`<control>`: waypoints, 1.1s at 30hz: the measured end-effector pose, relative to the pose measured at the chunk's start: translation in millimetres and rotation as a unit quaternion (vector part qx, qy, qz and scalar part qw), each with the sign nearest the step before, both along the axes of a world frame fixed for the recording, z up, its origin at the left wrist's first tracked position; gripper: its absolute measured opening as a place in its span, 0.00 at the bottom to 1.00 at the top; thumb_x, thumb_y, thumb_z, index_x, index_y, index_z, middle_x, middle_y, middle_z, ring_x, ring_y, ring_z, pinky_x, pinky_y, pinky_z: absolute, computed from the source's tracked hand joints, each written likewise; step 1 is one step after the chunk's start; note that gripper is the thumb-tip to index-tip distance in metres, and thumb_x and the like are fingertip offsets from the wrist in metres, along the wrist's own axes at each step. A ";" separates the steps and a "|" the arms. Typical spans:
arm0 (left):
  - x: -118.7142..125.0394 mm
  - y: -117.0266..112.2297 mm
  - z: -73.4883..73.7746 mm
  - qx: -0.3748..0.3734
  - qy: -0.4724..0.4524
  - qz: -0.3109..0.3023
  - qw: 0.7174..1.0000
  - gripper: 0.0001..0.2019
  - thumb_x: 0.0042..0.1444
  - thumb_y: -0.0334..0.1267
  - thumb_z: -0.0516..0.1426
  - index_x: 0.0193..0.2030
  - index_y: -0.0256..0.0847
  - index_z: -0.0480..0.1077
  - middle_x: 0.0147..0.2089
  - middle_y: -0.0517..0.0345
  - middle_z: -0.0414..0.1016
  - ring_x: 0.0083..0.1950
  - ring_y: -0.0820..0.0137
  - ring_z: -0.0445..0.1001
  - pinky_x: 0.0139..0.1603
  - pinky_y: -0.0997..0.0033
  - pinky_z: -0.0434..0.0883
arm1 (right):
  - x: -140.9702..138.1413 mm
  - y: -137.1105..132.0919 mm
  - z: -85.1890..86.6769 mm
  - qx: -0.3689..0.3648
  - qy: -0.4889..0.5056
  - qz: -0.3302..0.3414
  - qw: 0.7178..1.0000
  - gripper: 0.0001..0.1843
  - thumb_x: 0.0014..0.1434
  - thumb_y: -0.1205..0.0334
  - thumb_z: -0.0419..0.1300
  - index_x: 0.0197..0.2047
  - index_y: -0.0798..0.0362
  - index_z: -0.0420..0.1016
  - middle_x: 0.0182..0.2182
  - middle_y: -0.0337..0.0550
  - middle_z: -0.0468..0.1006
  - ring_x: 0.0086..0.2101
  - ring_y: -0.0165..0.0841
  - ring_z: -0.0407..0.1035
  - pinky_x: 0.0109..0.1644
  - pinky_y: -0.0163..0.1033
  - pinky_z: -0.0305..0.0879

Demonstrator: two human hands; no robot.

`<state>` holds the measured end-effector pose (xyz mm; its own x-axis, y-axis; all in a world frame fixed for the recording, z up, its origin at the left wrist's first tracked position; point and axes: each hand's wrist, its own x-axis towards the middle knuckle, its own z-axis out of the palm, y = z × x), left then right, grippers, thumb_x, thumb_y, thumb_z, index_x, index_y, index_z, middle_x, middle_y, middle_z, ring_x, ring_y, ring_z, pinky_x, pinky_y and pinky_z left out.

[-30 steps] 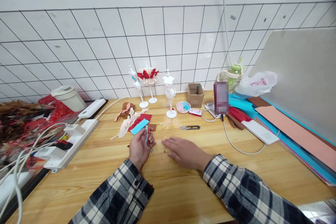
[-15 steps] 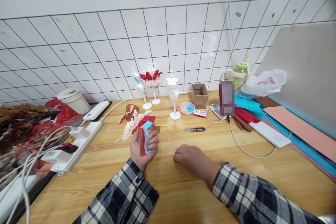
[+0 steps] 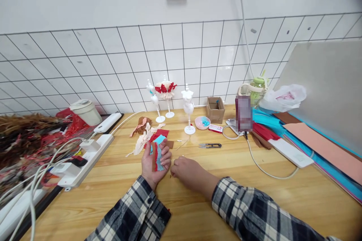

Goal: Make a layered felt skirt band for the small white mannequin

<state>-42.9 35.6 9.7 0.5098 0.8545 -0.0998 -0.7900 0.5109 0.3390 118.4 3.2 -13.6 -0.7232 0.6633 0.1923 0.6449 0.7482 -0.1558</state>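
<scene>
My left hand (image 3: pixel 154 163) rests on the wooden table (image 3: pixel 198 203), palm up, fingers curled round a small stack of fabric strips (image 3: pixel 157 157) in red, brown and light blue. My right hand (image 3: pixel 188 172) lies just right of it, knuckles up, fingers curled in a loose pinch near the strips; what it pinches is too small to see. Just beyond my left hand lies a pile of fabric scraps (image 3: pixel 151 135), cream, red, blue and brown. Small thread snips (image 3: pixel 209 145) lie to the right of the pile.
Three small white mannequin stands (image 3: pixel 189 109) stand by the tiled wall, one with a red trim. A pink dish (image 3: pixel 203 122), a small cardboard box (image 3: pixel 215 109), a power strip (image 3: pixel 87 154) with cables, a white cable (image 3: pixel 266 171) and coloured sheets (image 3: pixel 319 147) lie around.
My left hand lifted the strips and turned palm up. My right hand went from flat and open to curled, and slid left up against the left hand. The view tilted up slightly.
</scene>
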 end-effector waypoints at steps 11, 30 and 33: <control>22.9 3.8 -22.9 0.142 0.263 0.019 0.954 0.30 0.56 0.64 0.46 0.29 0.35 0.68 0.16 0.68 0.52 0.15 0.81 0.45 0.14 0.82 0.50 | 141.2 62.5 93.6 0.155 0.201 -0.275 0.927 0.10 0.60 0.60 0.58 0.37 0.48 0.82 0.34 0.43 0.78 0.33 0.32 0.70 0.36 0.35 0.61; 27.8 4.9 -33.8 0.214 0.395 0.046 0.892 0.15 0.43 0.43 0.67 0.31 0.37 0.69 0.27 0.63 0.71 0.28 0.77 0.67 0.31 0.78 0.64 | 66.0 18.2 8.2 -0.131 0.428 -0.202 0.871 0.26 0.63 0.50 0.50 0.60 0.53 0.59 0.47 0.50 0.75 0.40 0.34 0.71 0.40 0.38 0.68; 29.3 0.9 -27.6 0.284 0.435 0.076 0.851 0.11 0.44 0.41 0.66 0.31 0.38 0.73 0.31 0.59 0.73 0.34 0.73 0.71 0.38 0.73 0.68 | 40.2 -2.7 -6.3 -0.169 0.363 -0.165 0.901 0.33 0.53 0.55 0.63 0.61 0.50 0.59 0.51 0.48 0.73 0.44 0.36 0.69 0.44 0.40 0.67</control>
